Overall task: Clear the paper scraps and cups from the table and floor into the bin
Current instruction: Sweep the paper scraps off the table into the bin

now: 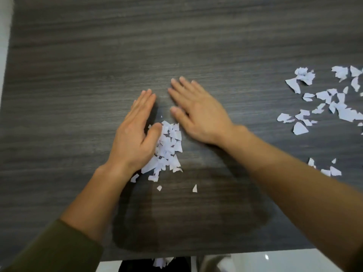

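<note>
A small heap of white paper scraps (167, 150) lies on the dark wood-grain table (137, 46). My left hand (135, 132) stands on its edge against the heap's left side, fingers straight, thumb touching the scraps. My right hand (194, 110) lies flat on the table just right of and beyond the heap, fingers straight and together. Two stray bits (194, 188) lie nearer me. A wide scatter of scraps (326, 99) covers the table's right side, and a few more scraps (330, 169) sit by my right forearm.
The table's near edge (216, 255) runs along the bottom. Below it a dark bin (137, 265) holds some white scraps (162, 262). White floor (284, 262) shows to its right. The table's left edge (5, 75) borders pale floor.
</note>
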{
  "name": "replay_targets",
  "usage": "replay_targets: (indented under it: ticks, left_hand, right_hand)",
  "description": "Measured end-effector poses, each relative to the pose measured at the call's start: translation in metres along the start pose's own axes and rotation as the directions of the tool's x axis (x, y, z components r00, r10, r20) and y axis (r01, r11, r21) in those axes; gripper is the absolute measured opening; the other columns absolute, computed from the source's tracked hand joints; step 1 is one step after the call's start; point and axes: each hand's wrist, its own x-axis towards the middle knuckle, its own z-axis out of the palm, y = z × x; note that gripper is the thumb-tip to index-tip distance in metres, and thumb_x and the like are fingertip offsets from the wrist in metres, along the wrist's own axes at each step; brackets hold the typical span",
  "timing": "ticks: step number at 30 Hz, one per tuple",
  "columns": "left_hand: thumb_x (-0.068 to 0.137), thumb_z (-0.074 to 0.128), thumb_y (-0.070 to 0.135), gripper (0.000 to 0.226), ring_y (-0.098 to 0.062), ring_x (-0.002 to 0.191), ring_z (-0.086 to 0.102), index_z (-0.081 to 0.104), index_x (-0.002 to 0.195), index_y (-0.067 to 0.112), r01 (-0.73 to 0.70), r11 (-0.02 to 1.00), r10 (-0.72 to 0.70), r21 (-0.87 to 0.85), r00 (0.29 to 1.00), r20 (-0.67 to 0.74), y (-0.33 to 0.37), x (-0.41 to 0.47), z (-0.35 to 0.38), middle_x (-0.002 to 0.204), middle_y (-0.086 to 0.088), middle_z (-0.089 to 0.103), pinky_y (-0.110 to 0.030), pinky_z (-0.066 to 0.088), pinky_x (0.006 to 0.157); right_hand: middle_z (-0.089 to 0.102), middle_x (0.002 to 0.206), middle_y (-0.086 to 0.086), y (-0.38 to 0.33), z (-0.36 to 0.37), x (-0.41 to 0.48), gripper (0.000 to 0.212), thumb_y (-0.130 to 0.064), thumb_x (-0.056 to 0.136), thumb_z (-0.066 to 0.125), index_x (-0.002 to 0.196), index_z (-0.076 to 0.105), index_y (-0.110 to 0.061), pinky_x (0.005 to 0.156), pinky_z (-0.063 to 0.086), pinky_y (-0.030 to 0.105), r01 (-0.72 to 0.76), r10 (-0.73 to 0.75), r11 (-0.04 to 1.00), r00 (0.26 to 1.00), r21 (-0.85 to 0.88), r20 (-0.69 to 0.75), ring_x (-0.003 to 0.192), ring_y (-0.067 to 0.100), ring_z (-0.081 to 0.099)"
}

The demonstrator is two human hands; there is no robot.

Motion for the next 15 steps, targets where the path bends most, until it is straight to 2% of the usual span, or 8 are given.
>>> replay_targets:
  ticks: [2,4,6,7,9,11,13,15]
  left_hand:
    - [0.083,0.036,0.029,0.062,-0.007,0.14,0.022,0.035,0.142,0.007,0.051,0.998,-0.052,-0.022,0.998,-0.042,-0.003,-0.008,-0.006,0.149,0.0,0.03,-0.018,0.016,0.114]
    - [0.084,0.034,0.031,0.063,-0.006,0.139,0.023,0.034,0.142,0.008,0.077,0.996,-0.08,-0.052,0.995,-0.062,-0.005,-0.017,-0.012,0.147,0.004,0.029,-0.018,0.017,0.114]
    - [0.085,0.033,0.036,0.063,-0.004,0.138,0.022,0.034,0.142,0.009,0.073,0.996,-0.076,-0.057,0.996,-0.055,-0.005,-0.026,-0.017,0.146,0.006,0.028,-0.021,0.018,0.115]
    - [0.086,0.034,0.039,0.063,-0.004,0.138,0.022,0.034,0.142,0.009,0.052,0.998,-0.054,-0.036,0.997,-0.046,-0.007,-0.031,-0.021,0.146,0.005,0.028,-0.022,0.018,0.116]
    - [0.086,0.038,0.052,0.071,-0.006,0.14,0.018,0.032,0.143,0.009,-0.004,0.998,0.004,0.061,1.0,0.001,-0.011,-0.045,-0.03,0.149,0.002,0.025,-0.025,0.014,0.117]
    - [0.075,0.039,0.077,0.099,-0.009,0.144,0.004,0.017,0.148,0.014,-0.025,0.98,-0.001,0.2,0.992,0.127,-0.016,-0.061,-0.034,0.155,0.002,0.008,-0.028,0.007,0.119]
    - [0.057,0.036,0.093,0.125,-0.014,0.144,-0.013,-0.006,0.148,0.018,-0.07,0.934,-0.033,0.351,0.959,0.28,-0.016,-0.073,-0.026,0.156,-0.001,-0.013,-0.037,0.002,0.119]
    - [0.052,0.034,0.097,0.135,-0.023,0.144,-0.014,-0.01,0.148,0.012,-0.195,0.878,0.031,0.436,0.934,0.355,-0.011,-0.076,-0.008,0.156,-0.013,-0.012,-0.042,-0.001,0.118]
  right_hand:
    - [0.021,0.154,0.011,-0.025,0.009,-0.02,0.066,-0.045,0.092,0.013,0.144,0.029,-0.006,0.116,-0.003,0.028,0.045,-0.046,0.999,0.998,0.024,0.045,0.145,0.021,0.012]
    - [0.017,0.156,0.008,-0.049,0.016,-0.038,0.057,-0.041,0.098,0.021,0.145,0.026,-0.009,0.114,-0.009,0.023,0.11,-0.117,0.992,0.987,0.066,0.107,0.145,0.015,0.006]
    - [0.016,0.156,0.004,-0.061,0.018,-0.055,0.051,-0.036,0.1,0.029,0.145,0.027,-0.012,0.114,-0.011,0.019,0.123,-0.146,0.975,0.982,0.183,0.122,0.143,0.007,0.003]
    - [0.02,0.155,0.002,-0.061,0.016,-0.062,0.049,-0.035,0.1,0.031,0.144,0.031,-0.013,0.115,-0.009,0.018,0.089,-0.113,0.963,0.99,0.252,0.081,0.141,0.003,0.005]
    - [0.032,0.15,0.004,-0.051,0.01,-0.076,0.047,-0.033,0.098,0.031,0.138,0.042,-0.011,0.118,0.003,0.022,-0.01,0.054,0.933,0.992,0.36,-0.112,0.139,0.005,0.019]
    - [0.039,0.146,0.005,-0.03,0.002,-0.09,0.048,-0.033,0.095,0.034,0.133,0.049,-0.009,0.118,0.012,0.024,-0.147,0.285,0.879,0.925,0.454,-0.252,0.136,0.006,0.029]
    - [0.038,0.147,0.003,-0.017,-0.002,-0.104,0.048,-0.033,0.094,0.037,0.135,0.047,-0.009,0.117,0.013,0.021,-0.276,0.431,0.811,0.878,0.516,-0.208,0.135,0.001,0.028]
    - [0.034,0.148,0.001,-0.021,0.002,-0.113,0.051,-0.034,0.093,0.036,0.137,0.044,-0.008,0.117,0.01,0.017,-0.329,0.457,0.789,0.879,0.519,-0.137,0.137,0.0,0.024]
